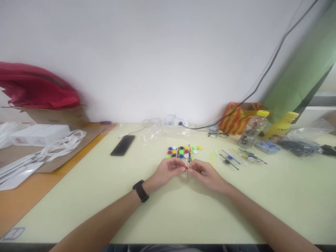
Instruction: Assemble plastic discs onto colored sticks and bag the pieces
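Note:
My left hand (168,172) and my right hand (204,174) meet fingertip to fingertip over the pale yellow-green table (183,210). Both are closed in a pinch on a small red piece (186,168) threaded on a thin upright stick (187,174). A black watch (141,191) sits on my left wrist. Just behind the hands lies a cluster of small coloured round caps (183,151) in red, blue, yellow, green, white and black.
A black phone (122,145) lies at the back left. Thin sticks with small wheels (228,159) lie right of the caps. Glasses (218,134), a clear bottle (252,131), a yellow bottle (280,127) and plastic bags stand at the back right. Cardboard and white straps (52,148) lie left.

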{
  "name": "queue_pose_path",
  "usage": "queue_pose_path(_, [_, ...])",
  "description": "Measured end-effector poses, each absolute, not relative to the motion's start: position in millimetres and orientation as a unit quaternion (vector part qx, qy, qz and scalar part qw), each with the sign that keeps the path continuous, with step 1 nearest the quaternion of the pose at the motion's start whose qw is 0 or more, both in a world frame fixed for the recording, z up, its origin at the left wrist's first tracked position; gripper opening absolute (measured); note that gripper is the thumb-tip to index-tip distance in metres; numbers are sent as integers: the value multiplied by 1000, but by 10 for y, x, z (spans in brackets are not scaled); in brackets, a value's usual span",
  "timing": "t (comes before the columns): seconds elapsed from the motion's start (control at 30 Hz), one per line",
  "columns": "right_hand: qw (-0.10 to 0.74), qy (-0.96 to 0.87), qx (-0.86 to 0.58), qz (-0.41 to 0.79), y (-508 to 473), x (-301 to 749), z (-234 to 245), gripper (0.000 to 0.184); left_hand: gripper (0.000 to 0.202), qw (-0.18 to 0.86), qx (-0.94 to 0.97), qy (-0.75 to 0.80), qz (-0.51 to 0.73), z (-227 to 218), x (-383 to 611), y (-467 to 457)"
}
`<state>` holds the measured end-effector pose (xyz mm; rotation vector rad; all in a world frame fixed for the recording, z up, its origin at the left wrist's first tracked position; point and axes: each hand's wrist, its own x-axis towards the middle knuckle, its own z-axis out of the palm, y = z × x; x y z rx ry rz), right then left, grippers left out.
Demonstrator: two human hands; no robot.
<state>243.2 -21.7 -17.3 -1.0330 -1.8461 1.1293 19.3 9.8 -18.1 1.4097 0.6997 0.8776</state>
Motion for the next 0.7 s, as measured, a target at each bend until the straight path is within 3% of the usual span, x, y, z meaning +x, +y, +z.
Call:
queue_pose_path(0.17, [441, -578, -408, 552, -180, 2482, -149, 45, 27, 627, 601, 316, 382, -202, 194, 110])
queue_pose_path(0.23, [417, -542, -376, 626, -171, 2529, -130, 46, 28, 626, 599, 321, 383, -206, 196, 115])
queue_pose_path(0.3, [377, -544, -323, 676, -164, 2575, -115, 65, 29, 620, 595, 330, 391, -212, 197, 124])
queue_pose_path(0.37, [367, -562, -305, 676, -159, 2598, -112, 72, 30, 614, 592, 339, 397, -220, 197, 133])
queue_pose_path(0.53, [417, -562, -389, 599, -148, 2528, -140, 39, 29, 616, 598, 333, 390, -229, 195, 134])
queue_pose_path(0.7, [387, -626, -378, 562, -161, 2457, -168, 43, 29, 616, 604, 326, 387, -220, 195, 124])
